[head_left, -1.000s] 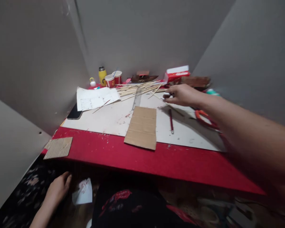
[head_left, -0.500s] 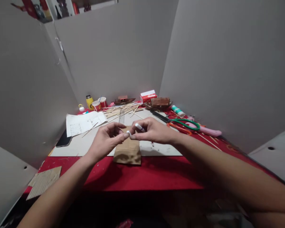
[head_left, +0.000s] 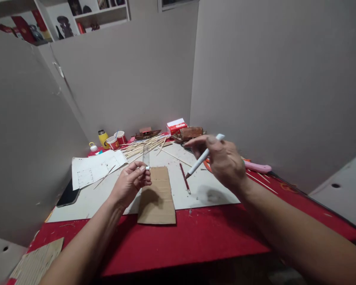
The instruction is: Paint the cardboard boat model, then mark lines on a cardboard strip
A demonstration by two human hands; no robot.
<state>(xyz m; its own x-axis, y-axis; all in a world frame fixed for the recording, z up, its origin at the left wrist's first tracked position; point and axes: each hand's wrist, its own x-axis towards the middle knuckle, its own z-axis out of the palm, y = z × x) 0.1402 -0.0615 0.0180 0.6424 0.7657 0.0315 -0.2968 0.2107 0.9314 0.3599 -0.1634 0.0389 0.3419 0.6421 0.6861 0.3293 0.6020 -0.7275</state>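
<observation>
A small white cap (head_left: 147,168) is pinched between the thumb and fingertips of my left hand (head_left: 132,179), just above the far end of a cardboard strip (head_left: 158,206). My right hand (head_left: 227,162) is closed around a white pen (head_left: 200,163), its dark tip pointing down and left. Below the tip, a dark red pencil (head_left: 184,178) lies on the white board (head_left: 106,202). A clear ruler (head_left: 146,155) reaches away beyond my left fingers. Part of the orange-handled tool (head_left: 207,165) is hidden behind my right hand.
Thin wooden sticks (head_left: 145,145) are piled at the back, near model boats (head_left: 191,133), a red box (head_left: 177,126) and paper cups (head_left: 112,142). A drawn sheet (head_left: 97,168) overlaps a phone (head_left: 68,194) on the left. Corrugated cardboard (head_left: 38,263) lies front left.
My hands have moved apart, and the cap has come off the pen. My right hand went right with the pen, my left stayed with the cap. The view has shifted.
</observation>
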